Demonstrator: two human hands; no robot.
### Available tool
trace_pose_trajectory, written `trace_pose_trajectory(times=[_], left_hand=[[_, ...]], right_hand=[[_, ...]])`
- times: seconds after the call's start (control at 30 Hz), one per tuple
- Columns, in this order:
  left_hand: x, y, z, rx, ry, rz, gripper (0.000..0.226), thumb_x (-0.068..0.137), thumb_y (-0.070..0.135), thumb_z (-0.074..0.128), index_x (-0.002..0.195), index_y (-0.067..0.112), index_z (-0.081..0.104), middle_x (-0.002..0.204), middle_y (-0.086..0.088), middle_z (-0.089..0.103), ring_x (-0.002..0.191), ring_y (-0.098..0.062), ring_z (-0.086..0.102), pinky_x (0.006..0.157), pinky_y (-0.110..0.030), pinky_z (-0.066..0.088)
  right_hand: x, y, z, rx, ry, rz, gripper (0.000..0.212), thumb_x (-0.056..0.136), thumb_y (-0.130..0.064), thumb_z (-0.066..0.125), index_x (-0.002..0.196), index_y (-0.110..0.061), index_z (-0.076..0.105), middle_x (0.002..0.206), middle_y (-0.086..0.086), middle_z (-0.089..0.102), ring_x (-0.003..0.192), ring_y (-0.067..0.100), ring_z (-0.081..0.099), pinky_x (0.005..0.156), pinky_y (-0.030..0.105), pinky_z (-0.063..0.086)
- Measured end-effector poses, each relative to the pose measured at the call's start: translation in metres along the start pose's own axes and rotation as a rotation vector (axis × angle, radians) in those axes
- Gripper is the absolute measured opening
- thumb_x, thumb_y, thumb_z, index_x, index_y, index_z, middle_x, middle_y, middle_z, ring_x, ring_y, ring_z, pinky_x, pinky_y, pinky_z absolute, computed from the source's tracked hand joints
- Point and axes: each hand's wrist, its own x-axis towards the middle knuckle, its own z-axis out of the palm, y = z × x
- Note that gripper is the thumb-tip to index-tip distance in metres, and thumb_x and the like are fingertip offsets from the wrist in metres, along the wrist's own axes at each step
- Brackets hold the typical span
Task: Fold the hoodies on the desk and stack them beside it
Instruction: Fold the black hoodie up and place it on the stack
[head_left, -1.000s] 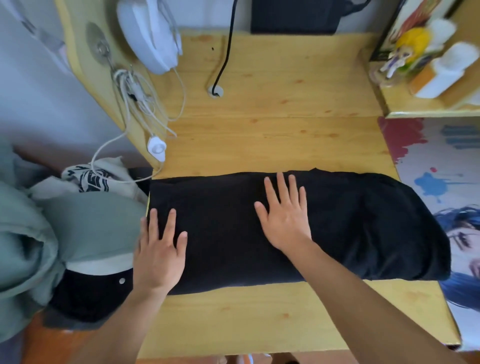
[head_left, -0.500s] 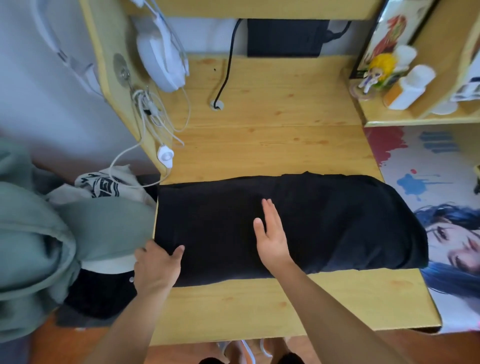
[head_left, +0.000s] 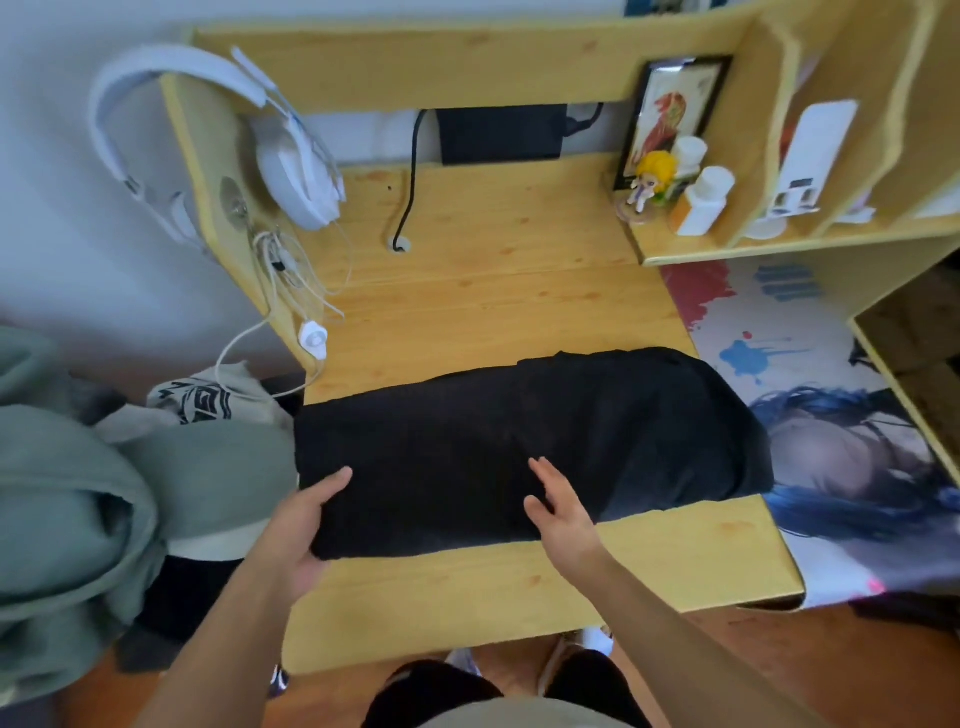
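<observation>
A black hoodie (head_left: 519, 441), folded into a long strip, lies across the wooden desk (head_left: 467, 291). My left hand (head_left: 296, 525) grips its near left corner, thumb on top and fingers under the cloth. My right hand (head_left: 558, 506) stands edge-on with straight fingers against the middle of the strip, near its front edge. Left of the desk lies a pile of clothes: a grey-green hoodie (head_left: 78, 493) over a pale printed garment (head_left: 202, 402) and a dark one (head_left: 197, 587).
White headphones (head_left: 291, 156) and white cables (head_left: 291, 291) hang on the desk's left side panel. A black cable (head_left: 410, 176) runs into a desk hole. Bottles and a figurine (head_left: 649, 187) stand on the right shelf. A printed mat (head_left: 831, 415) covers the desk's right.
My left hand slid off the flat cloth to the near left corner and took hold of it. My right hand turned from flat onto its edge and drew back toward me. The camera pulled back.
</observation>
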Motion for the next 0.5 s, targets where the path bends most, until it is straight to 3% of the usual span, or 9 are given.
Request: trace_pose_trajectory(times=[0.1,0.2,0.33,0.4,0.5], left_hand=[[-0.028,0.01,0.042,0.04,-0.122,0.159,0.043,0.097,0.022,0.064,0.139,0.022,0.059,0.13,-0.002,0.071,0.119,-0.027,0.068,0.101,-0.05,0.051],[-0.057,0.015,0.099,0.131,-0.152,0.287,0.035,0.099,0.011,0.058,0.131,0.022,0.062,0.123,-0.001,0.074,0.112,-0.023,0.071,0.093,-0.044,0.053],[-0.081,0.005,0.186,0.314,-0.203,0.421,0.037,0.097,0.007,0.063,0.129,0.025,0.062,0.117,0.003,0.075,0.108,-0.02,0.072,0.09,-0.04,0.055],[-0.085,-0.006,0.244,0.43,-0.243,0.511,0.046,0.092,0.012,0.067,0.134,0.028,0.059,0.119,0.005,0.074,0.112,-0.018,0.07,0.097,-0.043,0.054],[-0.078,-0.037,0.335,0.625,-0.365,0.559,0.076,0.087,0.022,0.067,0.154,0.038,0.036,0.132,0.01,0.066,0.116,-0.002,0.063,0.101,-0.03,0.049]], right_hand=[[0.007,-0.011,-0.008,0.12,-0.067,0.091,0.05,0.107,-0.03,0.049,0.153,-0.043,0.035,0.161,-0.018,0.029,0.148,0.01,0.03,0.122,0.033,0.025],[0.011,-0.023,-0.026,0.245,-0.138,0.18,0.052,0.104,-0.039,0.053,0.154,-0.038,0.037,0.16,-0.012,0.034,0.145,0.013,0.036,0.121,0.034,0.028],[0.023,-0.053,-0.095,0.685,-0.346,0.237,0.073,0.099,-0.052,0.058,0.16,-0.024,0.028,0.163,0.004,0.033,0.145,0.025,0.039,0.12,0.045,0.034],[0.024,-0.074,-0.147,0.772,-0.375,0.178,0.074,0.096,-0.057,0.057,0.158,-0.027,0.031,0.16,0.006,0.037,0.143,0.03,0.043,0.118,0.053,0.035],[0.028,-0.097,-0.224,0.748,-0.363,0.1,0.062,0.098,-0.059,0.049,0.149,-0.023,0.048,0.146,0.009,0.057,0.132,0.032,0.055,0.112,0.056,0.041]])
